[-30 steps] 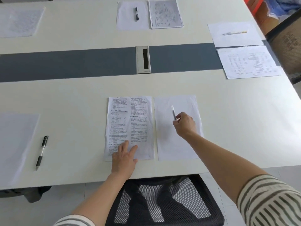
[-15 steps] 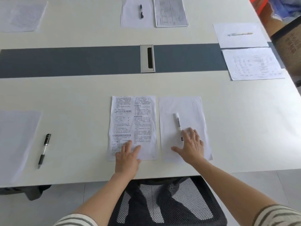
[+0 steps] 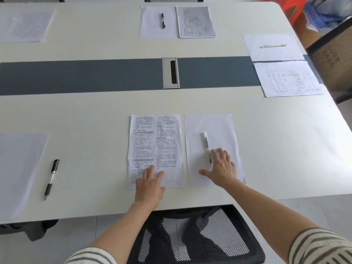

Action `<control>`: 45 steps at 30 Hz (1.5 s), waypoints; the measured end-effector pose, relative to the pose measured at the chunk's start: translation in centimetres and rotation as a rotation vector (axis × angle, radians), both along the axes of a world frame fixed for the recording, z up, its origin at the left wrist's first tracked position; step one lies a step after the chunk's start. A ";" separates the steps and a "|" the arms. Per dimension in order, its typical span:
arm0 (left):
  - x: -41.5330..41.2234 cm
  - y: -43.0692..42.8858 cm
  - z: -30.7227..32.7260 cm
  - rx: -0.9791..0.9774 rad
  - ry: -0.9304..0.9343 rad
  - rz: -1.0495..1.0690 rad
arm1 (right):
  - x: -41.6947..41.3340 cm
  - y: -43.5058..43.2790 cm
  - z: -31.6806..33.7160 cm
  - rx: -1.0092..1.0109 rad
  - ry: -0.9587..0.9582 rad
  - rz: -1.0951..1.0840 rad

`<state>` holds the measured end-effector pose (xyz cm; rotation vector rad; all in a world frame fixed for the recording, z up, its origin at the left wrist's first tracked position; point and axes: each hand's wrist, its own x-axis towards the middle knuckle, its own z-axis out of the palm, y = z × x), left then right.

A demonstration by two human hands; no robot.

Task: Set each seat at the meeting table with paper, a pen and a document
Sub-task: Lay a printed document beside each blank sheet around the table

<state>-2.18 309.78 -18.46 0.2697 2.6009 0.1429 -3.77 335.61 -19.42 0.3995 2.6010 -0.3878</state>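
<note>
Pressing flat on near edge of printed document [image 3: 155, 141]: left hand [image 3: 149, 187], fingers straight. Right hand [image 3: 221, 168] spread on blank paper [image 3: 211, 124], fingertips seemingly touching white pen [image 3: 206, 143] lying on it. Sheets side by side, narrow gap, near table [image 3: 276, 149] front edge, well apart from black pen [image 3: 51, 179] at left.

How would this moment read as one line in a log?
left hand: flat on document | right hand: flat on blank paper | pen: lying free on blank paper
</note>
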 end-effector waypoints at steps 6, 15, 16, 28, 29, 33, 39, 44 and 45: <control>-0.4 -1.5 2.0 0.196 0.081 0.046 | 1.4 -0.9 4.9 -0.147 0.107 -0.138; 3.9 -7.7 9.8 0.793 0.020 0.403 | 10.7 -7.0 12.3 -0.499 0.354 -0.300; 5.0 -8.7 10.9 0.840 0.005 0.452 | 11.7 -7.8 13.0 -0.535 0.360 -0.297; 26.5 -17.0 16.1 1.023 0.065 1.135 | 21.3 -17.3 14.5 -0.799 0.135 0.042; 28.5 -17.6 16.4 1.024 0.079 1.174 | 21.8 -18.5 14.6 -0.808 0.110 0.084; 34.6 -20.6 17.2 1.042 0.159 1.324 | 22.8 -23.6 15.4 -0.848 0.044 0.228; 40.5 -28.5 17.2 1.095 0.294 1.496 | 23.6 -33.6 16.0 -0.839 0.028 0.400; 43.7 -38.9 17.2 1.089 0.384 1.569 | 24.7 -45.1 15.4 -0.839 0.028 0.450; 44.4 -41.1 17.4 1.067 0.389 1.573 | 25.0 -47.5 15.4 -0.847 0.025 0.457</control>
